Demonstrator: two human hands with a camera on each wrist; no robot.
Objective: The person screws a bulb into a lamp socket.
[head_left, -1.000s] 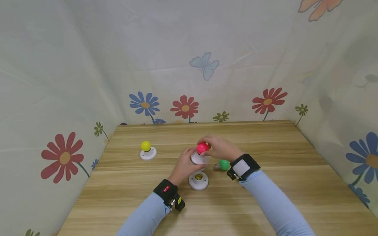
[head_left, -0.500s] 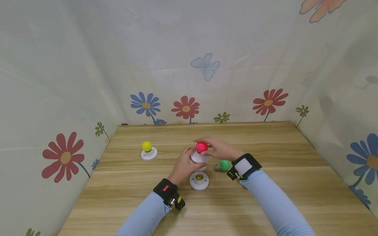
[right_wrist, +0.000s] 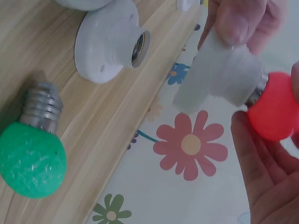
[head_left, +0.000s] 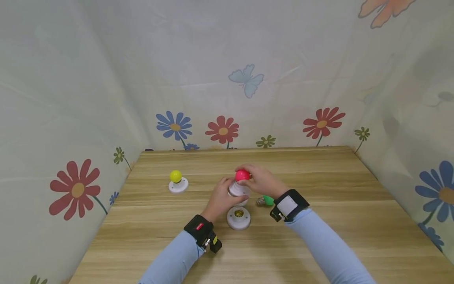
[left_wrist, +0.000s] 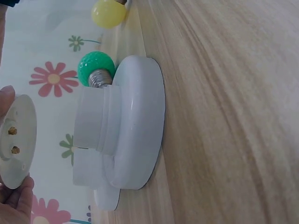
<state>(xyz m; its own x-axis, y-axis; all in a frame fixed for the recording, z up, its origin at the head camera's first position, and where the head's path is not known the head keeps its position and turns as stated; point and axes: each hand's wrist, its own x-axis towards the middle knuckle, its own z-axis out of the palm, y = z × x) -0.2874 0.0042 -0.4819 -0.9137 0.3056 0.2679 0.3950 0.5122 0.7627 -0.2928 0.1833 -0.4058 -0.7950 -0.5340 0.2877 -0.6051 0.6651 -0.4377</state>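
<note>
My left hand [head_left: 220, 200] grips a white lamp holder [head_left: 238, 189] by its round base, raised off the table and tilted. The fingers and thumb of my right hand [head_left: 265, 180] curl round a red light bulb [head_left: 242, 175], whose metal screw base sits partly in the holder's socket in the right wrist view. Two brass screws show on the underside of the held lamp holder [left_wrist: 23, 140] in the left wrist view. Below the hands, a second white lamp holder [head_left: 239, 223] stands on the table with its socket facing up. Another lamp holder [right_wrist: 100, 42] stands just behind it, mostly hidden in the head view.
A green bulb [head_left: 268, 200] lies on its side right of the holders, partly behind my right wrist. At the back left, a yellow bulb [head_left: 175, 176] stands in its own holder. A loose yellow bulb [left_wrist: 109, 13] shows in the left wrist view. Flowered cloth surrounds the wooden table [head_left: 177, 244].
My right hand and wrist have shifted slightly left and turned at the red bulb, and the wrist now covers more of the green bulb. My left hand keeps its hold, almost still.
</note>
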